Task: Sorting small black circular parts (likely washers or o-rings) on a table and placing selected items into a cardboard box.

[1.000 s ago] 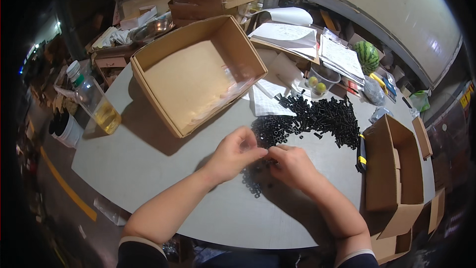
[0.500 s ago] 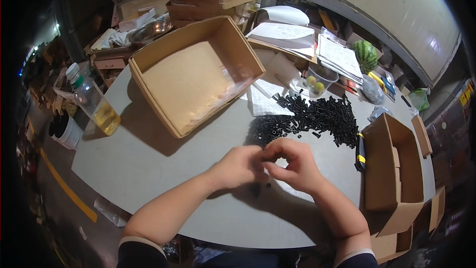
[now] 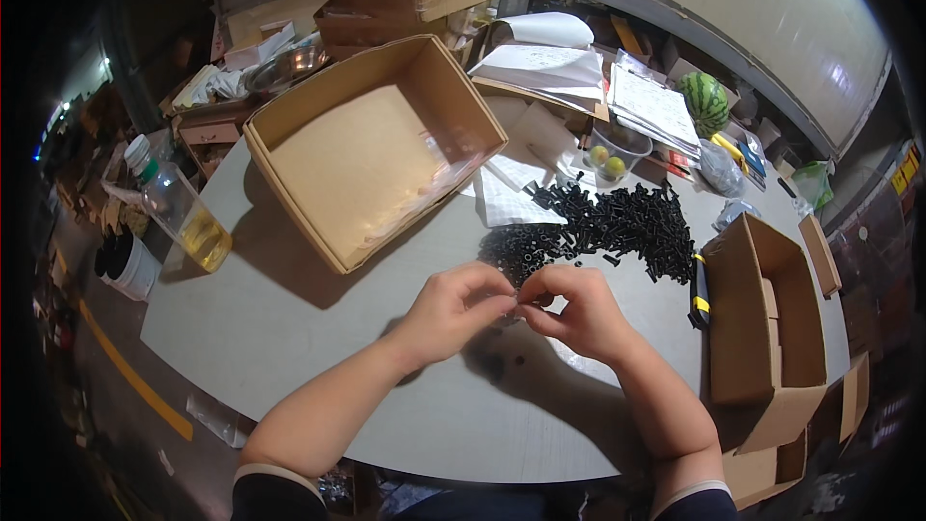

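Over the near middle of the grey table (image 3: 241, 347), my left hand (image 3: 446, 314) and my right hand (image 3: 582, 314) meet at the fingertips. Thumb and forefinger are pinched together on each. A faint, see-through bit shows below the fingertips, too small to name. Just beyond the hands lies a heap of black screws (image 3: 641, 227), with small black rings (image 3: 521, 246) spread along its left side. One small dark piece (image 3: 520, 361) rests alone on the table near my right wrist.
A large open cardboard box (image 3: 347, 154) holding clear plastic bags stands tilted at left. A bottle of yellow liquid (image 3: 204, 239) is farther left. At right are a smaller open box (image 3: 743, 328) and a black-and-yellow tool (image 3: 699, 294). Papers (image 3: 540, 68) and a watermelon (image 3: 705, 103) sit behind.
My left hand has turned, and its fingers have come from curled beside the right hand to a fingertip pinch. The right fingers have closed in toward it. The view has shifted slightly.
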`<action>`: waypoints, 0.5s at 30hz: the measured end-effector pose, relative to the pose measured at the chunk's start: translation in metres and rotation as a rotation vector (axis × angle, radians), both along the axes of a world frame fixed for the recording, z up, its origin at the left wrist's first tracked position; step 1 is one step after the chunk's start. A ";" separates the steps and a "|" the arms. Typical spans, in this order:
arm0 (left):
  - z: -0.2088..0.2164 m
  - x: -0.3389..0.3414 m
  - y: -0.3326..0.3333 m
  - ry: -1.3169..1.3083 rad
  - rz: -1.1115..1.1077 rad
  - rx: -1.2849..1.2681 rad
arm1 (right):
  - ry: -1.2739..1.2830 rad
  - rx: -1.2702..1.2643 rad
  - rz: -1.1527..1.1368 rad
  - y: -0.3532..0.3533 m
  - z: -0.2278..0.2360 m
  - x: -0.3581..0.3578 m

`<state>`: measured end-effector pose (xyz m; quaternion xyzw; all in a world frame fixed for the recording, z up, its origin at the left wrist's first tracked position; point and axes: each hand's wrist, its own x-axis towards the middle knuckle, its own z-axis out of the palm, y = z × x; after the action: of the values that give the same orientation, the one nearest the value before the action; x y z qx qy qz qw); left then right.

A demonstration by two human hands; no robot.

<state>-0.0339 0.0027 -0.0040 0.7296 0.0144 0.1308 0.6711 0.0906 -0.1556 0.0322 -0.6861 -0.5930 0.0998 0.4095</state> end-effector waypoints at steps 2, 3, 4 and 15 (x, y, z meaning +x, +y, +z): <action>0.004 -0.001 -0.002 -0.073 0.048 0.129 | 0.192 -0.008 -0.043 0.001 0.000 -0.002; 0.006 -0.001 -0.004 -0.147 0.097 0.257 | 0.192 -0.007 -0.045 0.001 -0.001 -0.002; 0.007 -0.001 -0.005 -0.148 0.095 0.258 | 0.160 0.013 -0.046 0.002 -0.002 -0.002; 0.023 -0.011 -0.018 -0.186 0.265 0.498 | 0.000 -0.048 0.007 0.000 0.001 -0.007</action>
<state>-0.0452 -0.0158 0.0194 0.8485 0.0155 0.2833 0.4467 0.0840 -0.1553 0.0337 -0.6937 -0.5928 0.1152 0.3925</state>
